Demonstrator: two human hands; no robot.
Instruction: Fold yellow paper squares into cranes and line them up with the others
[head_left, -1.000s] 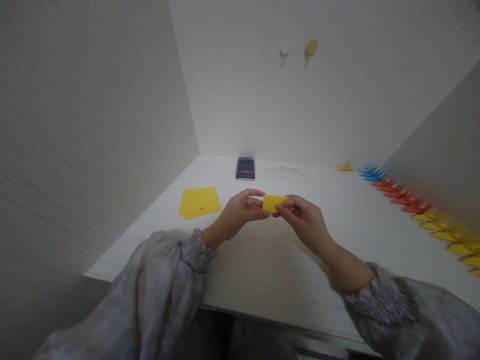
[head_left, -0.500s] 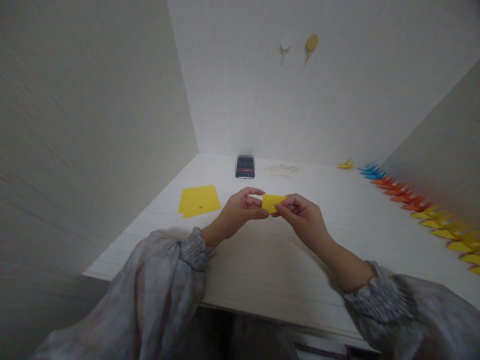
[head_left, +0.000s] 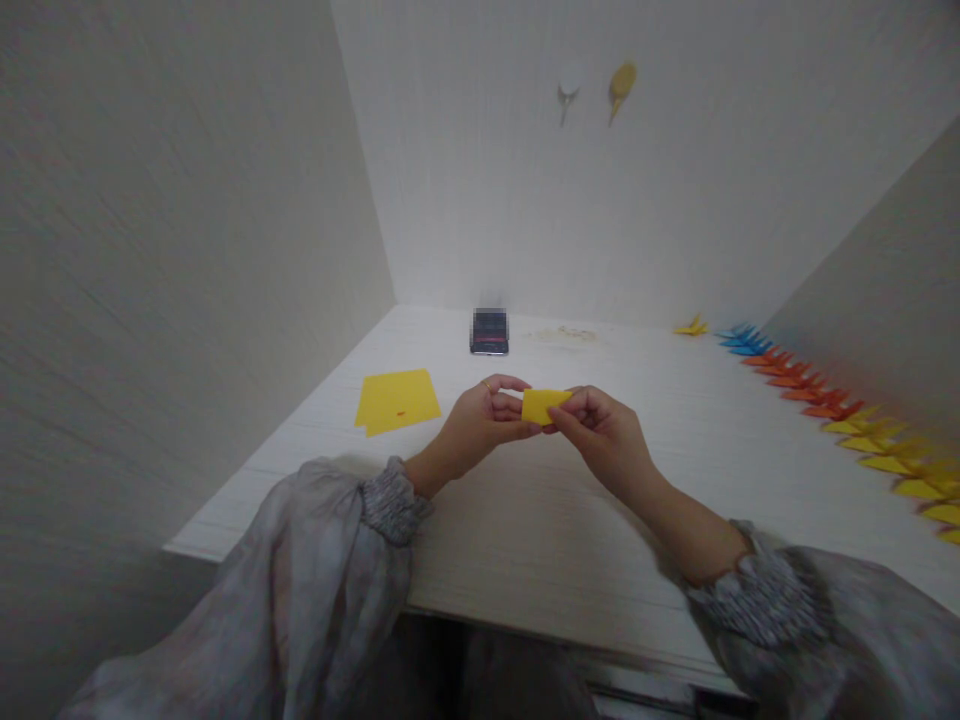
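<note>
The right hand (head_left: 604, 425) pinches a small folded yellow paper (head_left: 540, 406) by its right end, thumb in front. The left hand (head_left: 480, 420), with a ring (head_left: 487, 384) on one finger, curves about the left end – thumb at the lower edge, index finger at the upper – but whether it grips or merely steadies, I cannot tell. The paper is held in front of the person, about midway between the table's left and right edges. Both arms wear grey sleeves with gathered cuffs (head_left: 396, 500).

Left of the hands, towards the table's (head_left: 540, 560) left edge, lie overlapping yellow sheets (head_left: 397, 400), a small red mark on the top one. Near the far edge is a dark phone-like device (head_left: 490, 338), its upper part blurred out. Folded paper figures run in a row along the right edge – blue ones (head_left: 746, 343) by the far right corner, then orange-red ones (head_left: 802, 387), then yellow ones (head_left: 892, 462) nearer the person. A single yellow figure (head_left: 691, 327) sits by the far edge, just left of the blue.
</note>
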